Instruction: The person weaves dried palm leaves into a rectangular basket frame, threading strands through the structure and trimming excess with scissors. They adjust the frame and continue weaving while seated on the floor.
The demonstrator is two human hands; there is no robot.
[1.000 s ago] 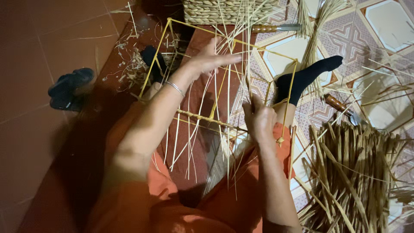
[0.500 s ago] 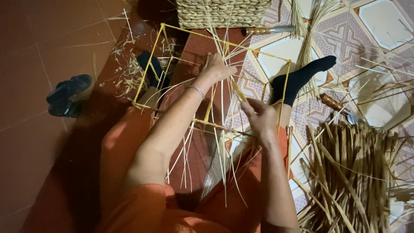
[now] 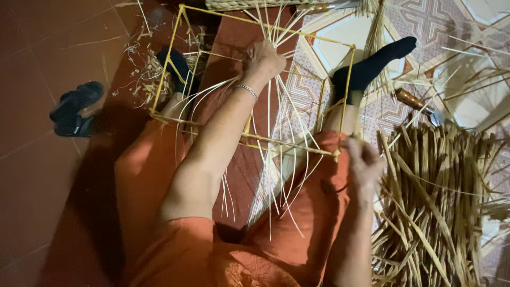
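A yellow wire box frame point(image 3: 297, 143) rests across my orange-clad legs, with pale thin reed strips point(image 3: 276, 175) threaded through it and hanging down. My left hand point(image 3: 264, 59) reaches inside the frame and is closed around a bunch of those strips near the far side. My right hand point(image 3: 363, 162) sits at the frame's near right corner, fingers curled on the corner and the strips there. My feet in black socks point(image 3: 372, 66) stick out past the frame.
A heap of dry brown reed stalks point(image 3: 441, 202) lies at my right. A woven basket edge point(image 3: 249, 4) shows at the top. Dark sandals point(image 3: 74, 109) lie on the red tile floor at left, near loose scraps point(image 3: 146, 69). A wooden-handled tool point(image 3: 417, 103) lies near the stalks.
My left hand went from open above the frame to closed on the strips deeper inside. My right hand slid from the frame's near middle to its right corner.
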